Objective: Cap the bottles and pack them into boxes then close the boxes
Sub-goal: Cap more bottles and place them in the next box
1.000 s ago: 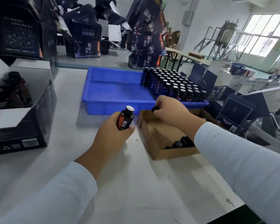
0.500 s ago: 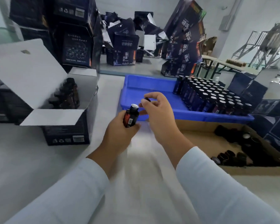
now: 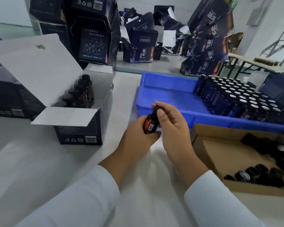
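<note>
My left hand [image 3: 134, 138] grips a small dark bottle [image 3: 150, 124] with a red-orange label, held tilted above the table. My right hand [image 3: 172, 126] pinches a black cap [image 3: 156, 108] on the bottle's neck. An open dark box [image 3: 79, 126] stands at the left with its white flaps spread and several capped bottles [image 3: 82, 94] inside. A blue tray [image 3: 167, 95] behind my hands holds several uncapped bottles [image 3: 243, 99] in rows on its right side. A brown cardboard tray [image 3: 220, 151] at the right holds loose black caps [image 3: 256, 174].
Stacks of dark printed boxes [image 3: 92, 41] crowd the back left and the back centre [image 3: 208, 41]. More dark boxes [image 3: 279, 86] sit behind the blue tray at the right. The white table surface [image 3: 39, 161] spreads in front of the open box.
My right hand carried a cap from the cardboard tray to the bottle and now holds it on the neck. The view swung left, bringing the open box into sight.
</note>
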